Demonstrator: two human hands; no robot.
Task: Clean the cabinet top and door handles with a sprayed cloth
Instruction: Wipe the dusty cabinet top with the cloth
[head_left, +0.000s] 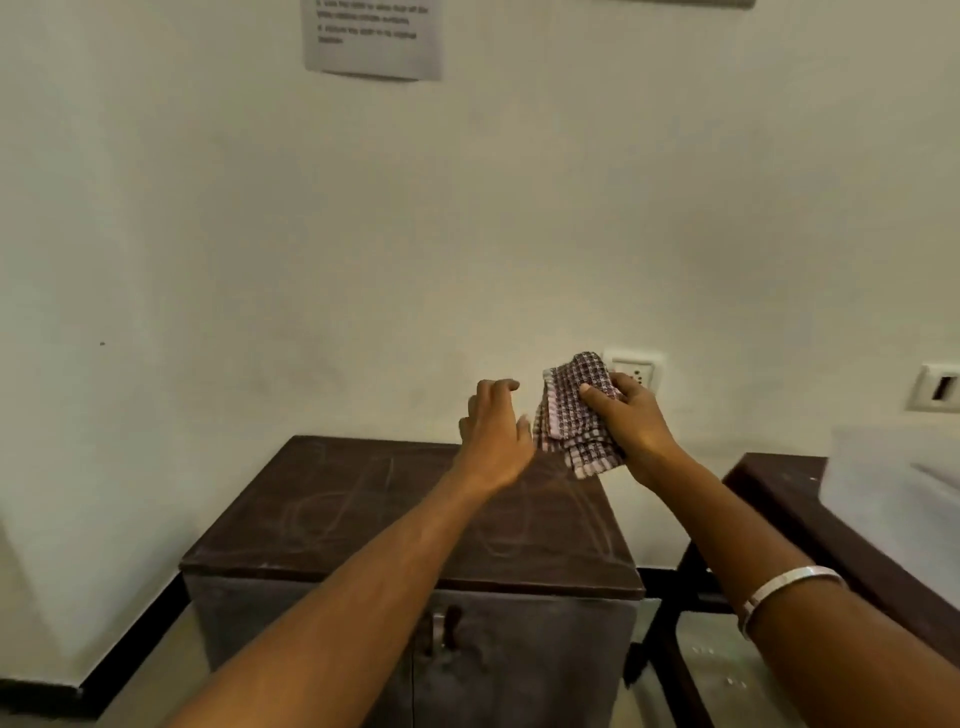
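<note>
Bare forearms; a silver bangle (789, 587) circles the right wrist.

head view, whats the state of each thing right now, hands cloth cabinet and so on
right hand: gripping the checked cloth, raised above the cabinet
left hand: empty, fingers loosely curled, beside the cloth
checked cloth: folded, held off the surface
cabinet top: dusty, faint smear marks
cabinet doors: closed
door handles: untouched

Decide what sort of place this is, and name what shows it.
Probably an office or institutional room: a printed notice on the plain wall, a wall socket, and a small dark cabinet.
</note>
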